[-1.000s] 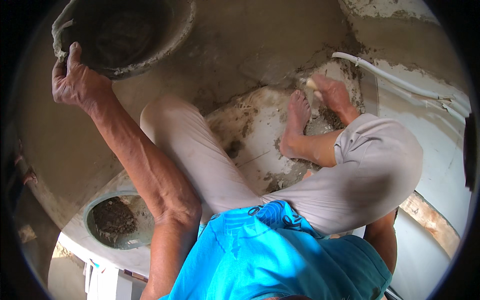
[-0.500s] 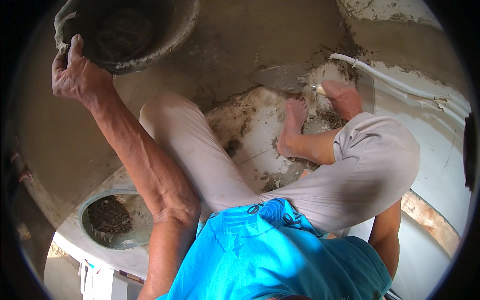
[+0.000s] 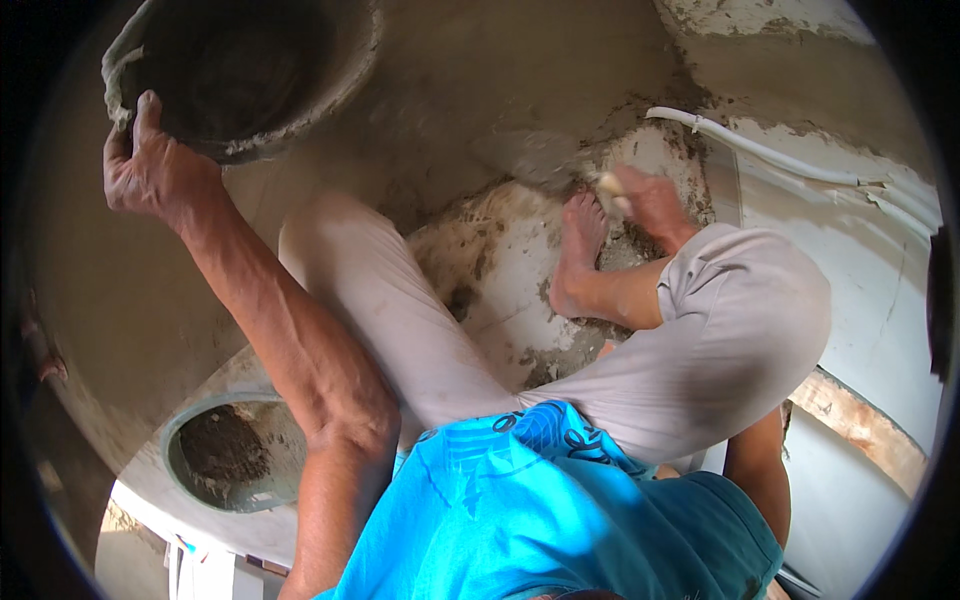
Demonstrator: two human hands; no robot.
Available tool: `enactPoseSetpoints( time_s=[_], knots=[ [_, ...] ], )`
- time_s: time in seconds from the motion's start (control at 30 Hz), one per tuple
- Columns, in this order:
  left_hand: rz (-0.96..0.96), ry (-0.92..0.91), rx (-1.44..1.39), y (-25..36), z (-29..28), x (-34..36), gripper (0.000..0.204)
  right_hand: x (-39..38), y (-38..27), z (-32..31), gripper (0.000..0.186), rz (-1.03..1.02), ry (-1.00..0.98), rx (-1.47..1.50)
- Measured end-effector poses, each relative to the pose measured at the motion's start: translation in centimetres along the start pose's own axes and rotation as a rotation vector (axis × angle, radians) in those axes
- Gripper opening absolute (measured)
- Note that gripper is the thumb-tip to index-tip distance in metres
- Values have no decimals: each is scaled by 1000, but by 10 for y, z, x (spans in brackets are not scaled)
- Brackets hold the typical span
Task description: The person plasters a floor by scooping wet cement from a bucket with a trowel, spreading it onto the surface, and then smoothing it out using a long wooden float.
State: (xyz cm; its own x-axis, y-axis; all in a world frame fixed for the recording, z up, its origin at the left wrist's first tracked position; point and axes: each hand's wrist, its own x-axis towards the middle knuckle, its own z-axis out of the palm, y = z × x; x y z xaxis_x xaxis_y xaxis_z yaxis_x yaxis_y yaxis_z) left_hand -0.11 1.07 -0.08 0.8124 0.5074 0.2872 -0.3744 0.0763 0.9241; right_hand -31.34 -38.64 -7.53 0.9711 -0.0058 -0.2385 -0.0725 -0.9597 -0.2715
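At the upper left my left hand (image 3: 160, 165) is closed on the rim of a dark round bucket (image 3: 345, 95), thumb up beside a strip of pale rag or plastic. The bucket is tilted toward me, its inside dark. On the right, beyond my bare foot (image 3: 582, 235), my right hand (image 3: 652, 205) is wrapped round the pale handle of a trowel (image 3: 612, 185). Its grey blade, smeared by motion, lies against the wet brown mortar surface (image 3: 450, 120), near the mortar's ragged edge. My right forearm is partly hidden by my bent knee.
White conduit pipes (image 3: 770, 165) run along the right side. A green-rimmed oval tub (image 3: 172, 470) with dirt inside stands at the lower left. Crumbs of mortar lie on the pale floor (image 3: 500, 290) between my legs. A wooden strip (image 3: 860, 430) lies at the right.
My right hand and the trowel have moved a little left, with the handle turned. My left hand keeps its hold on the bucket rim. The whole view has shifted slightly.
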Motion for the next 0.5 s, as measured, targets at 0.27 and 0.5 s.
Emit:
enactPoseSetpoints(
  time_s=[0.27, 0.5],
  knots=[
    [-44, 61, -4, 8, 6, -5, 15, 45, 8, 22, 28, 250, 70, -135],
    [73, 99, 151, 19, 7, -8, 14, 74, 51, 4, 39, 462, 287, 210]
  ],
)
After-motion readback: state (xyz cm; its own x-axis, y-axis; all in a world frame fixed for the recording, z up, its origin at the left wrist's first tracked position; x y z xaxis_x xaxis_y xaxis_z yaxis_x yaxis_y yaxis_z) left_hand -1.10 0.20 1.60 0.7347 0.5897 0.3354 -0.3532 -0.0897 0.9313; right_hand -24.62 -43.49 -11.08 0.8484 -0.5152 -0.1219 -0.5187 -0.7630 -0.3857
